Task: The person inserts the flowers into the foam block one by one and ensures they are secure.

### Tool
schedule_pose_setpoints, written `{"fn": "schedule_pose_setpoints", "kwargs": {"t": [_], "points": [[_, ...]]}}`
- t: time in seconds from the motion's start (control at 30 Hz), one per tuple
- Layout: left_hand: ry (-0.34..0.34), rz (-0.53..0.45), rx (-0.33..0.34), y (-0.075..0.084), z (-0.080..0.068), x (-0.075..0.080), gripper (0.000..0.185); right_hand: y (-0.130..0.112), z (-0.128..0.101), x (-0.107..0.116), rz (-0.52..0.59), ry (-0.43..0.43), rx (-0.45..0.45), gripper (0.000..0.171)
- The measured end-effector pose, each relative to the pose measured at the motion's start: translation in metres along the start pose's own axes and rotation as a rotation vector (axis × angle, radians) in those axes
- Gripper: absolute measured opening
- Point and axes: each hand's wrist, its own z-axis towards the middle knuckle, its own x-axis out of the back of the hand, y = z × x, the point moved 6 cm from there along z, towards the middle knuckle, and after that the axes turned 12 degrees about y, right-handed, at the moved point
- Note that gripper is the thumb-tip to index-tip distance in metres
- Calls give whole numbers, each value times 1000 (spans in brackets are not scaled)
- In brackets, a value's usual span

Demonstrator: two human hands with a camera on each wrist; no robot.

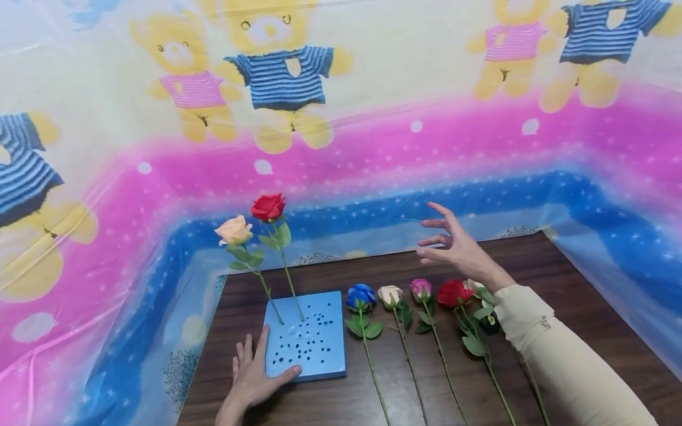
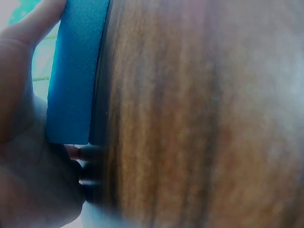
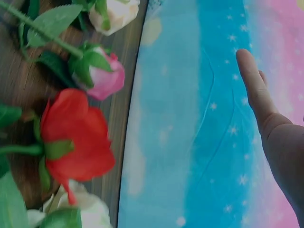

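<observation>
Head view: left hand [image 1: 254, 371] lies flat, fingers straight, pressing the near corner of the blue foam block [image 1: 306, 336]; right hand [image 1: 453, 244] hovers empty, fingers spread, above the pink rose [image 1: 420, 288]. Left wrist view: thumb [image 2: 33, 23] along the block's edge. Right wrist view: fingers [image 3: 254, 80] straight, clear of the red rose [image 3: 76, 135]; a careless reach could likely scatter the stems.

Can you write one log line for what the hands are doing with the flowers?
left hand: rests on blue foam block | right hand: open above lying roses | standing: two roses
</observation>
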Motion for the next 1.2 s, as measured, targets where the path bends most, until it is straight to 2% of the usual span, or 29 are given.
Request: {"fn": "schedule_pose_setpoints", "kwargs": {"t": [0.43,0.57,0.73,0.8,1.0,1.2], "points": [[-4,-12,-13,2,-1,-2,136,8,-32,63,-93,104,4,91],[25,-26,-36,-2,-1,-3,137,12,-43,83,-99,138,0,92],[-3,6,-21,0,-2,-4,136,15,-58,105,-112,177,12,92],[-14,12,-17,1,-2,-4,136,14,-65,112,-113,187,17,91],[14,-20,-36,-1,-2,-3,135,14,-84,131,-108,211,21,90],[-6,-18,-30,-2,0,0,135,24,-98,142,-55,188,-16,93]]}}
